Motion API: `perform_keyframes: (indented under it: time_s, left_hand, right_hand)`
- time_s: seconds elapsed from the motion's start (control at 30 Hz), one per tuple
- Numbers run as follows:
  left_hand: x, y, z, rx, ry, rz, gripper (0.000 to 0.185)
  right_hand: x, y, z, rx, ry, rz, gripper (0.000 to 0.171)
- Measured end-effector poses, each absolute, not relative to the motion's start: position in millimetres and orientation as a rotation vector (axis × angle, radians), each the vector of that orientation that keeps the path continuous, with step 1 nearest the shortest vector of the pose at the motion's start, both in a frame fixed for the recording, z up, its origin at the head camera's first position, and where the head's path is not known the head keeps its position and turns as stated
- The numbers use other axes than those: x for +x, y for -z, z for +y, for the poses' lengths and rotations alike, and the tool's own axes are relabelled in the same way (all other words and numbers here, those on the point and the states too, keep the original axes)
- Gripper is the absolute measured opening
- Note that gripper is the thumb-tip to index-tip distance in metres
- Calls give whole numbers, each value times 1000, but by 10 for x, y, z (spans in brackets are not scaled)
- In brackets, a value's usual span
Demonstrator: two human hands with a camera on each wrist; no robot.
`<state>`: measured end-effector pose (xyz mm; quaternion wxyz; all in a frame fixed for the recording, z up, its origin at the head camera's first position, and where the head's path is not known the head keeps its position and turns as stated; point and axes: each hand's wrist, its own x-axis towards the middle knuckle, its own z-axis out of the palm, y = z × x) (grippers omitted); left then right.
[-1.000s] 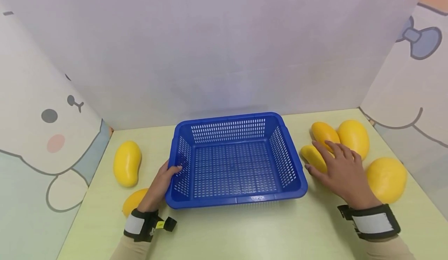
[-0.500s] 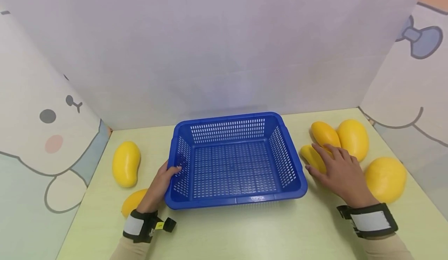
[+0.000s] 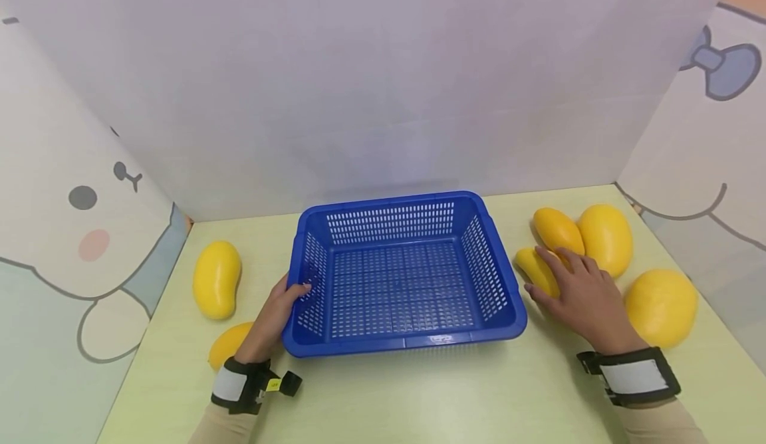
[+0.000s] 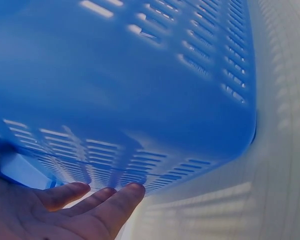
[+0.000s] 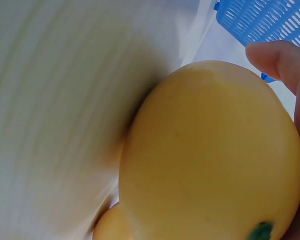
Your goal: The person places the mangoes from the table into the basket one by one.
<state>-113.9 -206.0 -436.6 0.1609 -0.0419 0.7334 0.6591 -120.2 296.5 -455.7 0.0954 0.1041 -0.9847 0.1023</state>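
Left hand (image 3: 276, 311) gripped blue basket (image 3: 371, 348) at its left side, right hand (image 3: 589, 299) curved, palm down, to its right.

Clearances about the blue basket (image 3: 371, 346): its interior admits entry from above, and the table (image 3: 419, 391) on its near side offers free passage. The left hand (image 3: 276, 312) occupies its left rim; to its right, the right hand (image 3: 586, 301) on a yellow mango (image 3: 537, 272) (other fruits crowd behind) obstructs.
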Motion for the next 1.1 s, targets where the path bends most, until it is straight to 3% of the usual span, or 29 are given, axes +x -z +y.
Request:
perform_keyframes:
  time_s: [1.1]
  left_hand:
    - [-1136,4359,-2058,-131,-1878,2096,65]
  right_hand:
    - [-1204,4578,3002,293,-357,-2990,78]
